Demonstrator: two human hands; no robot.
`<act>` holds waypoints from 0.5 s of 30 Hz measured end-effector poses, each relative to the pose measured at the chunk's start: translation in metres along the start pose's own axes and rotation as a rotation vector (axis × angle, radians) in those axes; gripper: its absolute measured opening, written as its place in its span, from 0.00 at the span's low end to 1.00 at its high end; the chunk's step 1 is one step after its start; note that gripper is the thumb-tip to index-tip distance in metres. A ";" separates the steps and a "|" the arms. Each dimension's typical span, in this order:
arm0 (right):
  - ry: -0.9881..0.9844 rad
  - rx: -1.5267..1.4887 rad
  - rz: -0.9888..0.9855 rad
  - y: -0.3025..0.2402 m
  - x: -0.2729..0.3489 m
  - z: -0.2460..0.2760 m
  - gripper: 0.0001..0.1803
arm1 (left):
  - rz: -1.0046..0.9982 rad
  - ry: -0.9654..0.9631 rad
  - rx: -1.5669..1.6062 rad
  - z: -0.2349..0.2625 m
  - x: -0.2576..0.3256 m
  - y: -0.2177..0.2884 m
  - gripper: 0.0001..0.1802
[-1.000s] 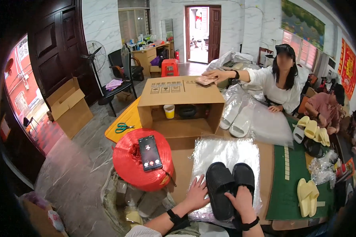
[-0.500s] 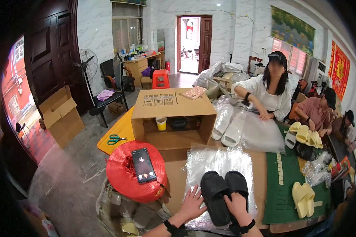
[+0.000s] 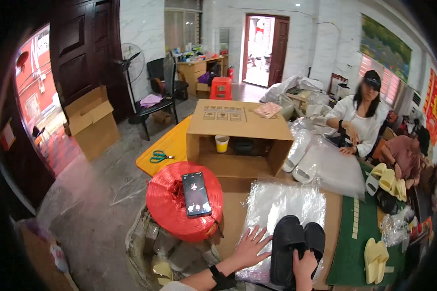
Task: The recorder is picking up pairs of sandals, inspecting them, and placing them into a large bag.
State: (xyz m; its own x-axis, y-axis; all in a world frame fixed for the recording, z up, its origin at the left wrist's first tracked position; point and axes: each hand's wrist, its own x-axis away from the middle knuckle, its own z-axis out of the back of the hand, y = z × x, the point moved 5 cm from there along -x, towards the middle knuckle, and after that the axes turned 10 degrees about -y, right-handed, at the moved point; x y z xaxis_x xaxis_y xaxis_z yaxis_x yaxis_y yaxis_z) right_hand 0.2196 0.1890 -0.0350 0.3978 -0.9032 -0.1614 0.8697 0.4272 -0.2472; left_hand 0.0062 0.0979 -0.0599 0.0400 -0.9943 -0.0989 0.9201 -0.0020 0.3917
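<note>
A pair of black slippers lies side by side on a stack of clear plastic bags at the near edge of the table. My right hand is closed on the slippers where the two meet, with its fingertips partly hidden. Flat on the bags just left of the slippers rests my left hand, its fingers spread and nothing in it. A large red roll of plastic twine stands to the left, and a phone lies on top of it.
An open-sided cardboard box stands beyond the bags, holding a yellow cup. Teal-handled scissors lie on a yellow board. White slippers lie farther right; yellow slippers rest on a green mat. A co-worker sits across.
The view has swung left, so everything sits farther right in the picture. My left hand stays spread on the bags and my right hand stays on the slippers. The co-worker's head is now lowered.
</note>
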 end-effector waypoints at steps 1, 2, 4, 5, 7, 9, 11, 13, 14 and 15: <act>-0.014 0.014 -0.029 -0.002 0.000 0.004 0.23 | -0.010 -0.002 -0.002 -0.001 -0.001 0.001 0.37; -0.028 0.027 -0.060 -0.003 0.001 0.006 0.25 | -0.019 -0.006 -0.004 -0.002 -0.001 0.002 0.37; -0.026 -0.049 -0.080 0.003 -0.002 -0.004 0.25 | -0.011 0.020 0.020 -0.002 -0.002 -0.001 0.37; -0.016 -0.068 -0.094 0.004 -0.002 -0.004 0.25 | -0.023 0.038 0.021 -0.003 -0.003 -0.001 0.36; 0.072 -0.064 -0.054 -0.001 -0.001 -0.002 0.23 | -0.008 0.019 0.009 -0.004 -0.002 -0.002 0.36; 0.091 -0.070 -0.066 0.000 -0.002 -0.003 0.22 | -0.013 0.017 0.021 -0.001 -0.003 -0.001 0.36; 0.102 -0.085 -0.099 0.002 0.001 -0.002 0.22 | -0.026 0.022 0.016 0.000 -0.006 0.002 0.36; 0.102 -0.107 -0.090 0.004 0.002 -0.001 0.22 | -0.020 -0.006 0.021 0.002 -0.007 0.003 0.37; 0.101 -0.059 -0.072 0.005 0.002 -0.005 0.22 | -0.010 -0.012 0.018 0.002 -0.007 0.004 0.37; 0.104 -0.075 -0.050 0.004 0.001 -0.005 0.22 | -0.013 -0.008 0.015 0.004 -0.006 0.003 0.37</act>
State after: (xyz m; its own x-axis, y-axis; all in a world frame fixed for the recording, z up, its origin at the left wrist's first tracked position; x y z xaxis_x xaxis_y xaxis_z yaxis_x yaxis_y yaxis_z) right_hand 0.2221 0.1902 -0.0412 0.3182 -0.9160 -0.2443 0.8621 0.3868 -0.3273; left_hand 0.0068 0.1036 -0.0541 0.0252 -0.9950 -0.0969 0.9146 -0.0162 0.4040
